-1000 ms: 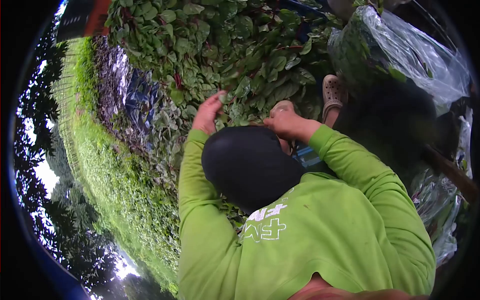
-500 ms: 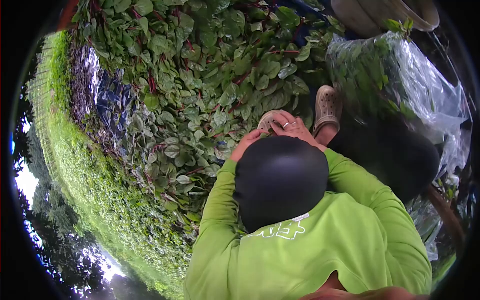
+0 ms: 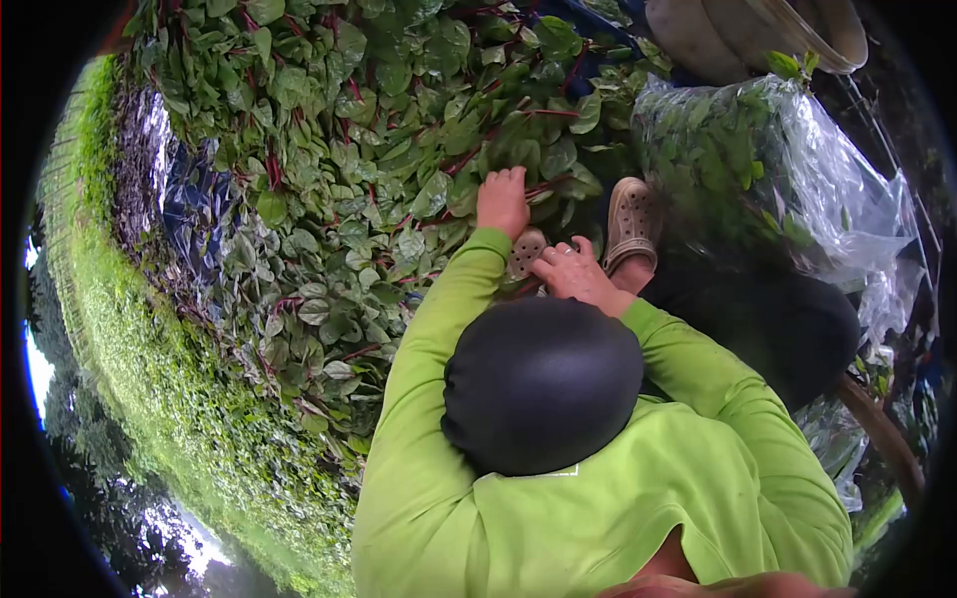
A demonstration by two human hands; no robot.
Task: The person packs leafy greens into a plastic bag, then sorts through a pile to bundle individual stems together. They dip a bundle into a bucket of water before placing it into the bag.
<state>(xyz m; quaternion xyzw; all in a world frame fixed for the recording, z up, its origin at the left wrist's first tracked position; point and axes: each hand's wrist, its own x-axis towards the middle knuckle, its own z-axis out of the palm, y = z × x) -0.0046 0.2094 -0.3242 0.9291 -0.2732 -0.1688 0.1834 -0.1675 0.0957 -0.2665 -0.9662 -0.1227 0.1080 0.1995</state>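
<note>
Many broad green leaves on red stems [image 3: 399, 110] lie in a thick pile in front of me. My left hand [image 3: 503, 204] is closed at the pile's near side, and a red-stemmed sprig [image 3: 548, 186] runs out from its fingers to the right. Its exact grip is partly hidden. Lower and to the right, my right hand [image 3: 581, 277], with a ring on it, has its fingers curved and apart, with nothing visible between them. It is above my feet, between a tan clog [image 3: 526, 254] and the other clog [image 3: 633, 221]. A dark rounded knee covering [image 3: 543, 384] is just below both hands.
A clear plastic bag [image 3: 847, 169] with green leaves inside stands at the right. Behind it, at the top right, is a pale container [image 3: 718, 35]. Dark blue sheeting [image 3: 199, 204] shows at the left, and low green plants [image 3: 199, 399] grow beyond it.
My left hand has moved up and away from my right hand, onto the leaves, and now has a sprig at its fingers. My right hand has dropped slightly and its fingers have spread. The view has shifted slightly.
</note>
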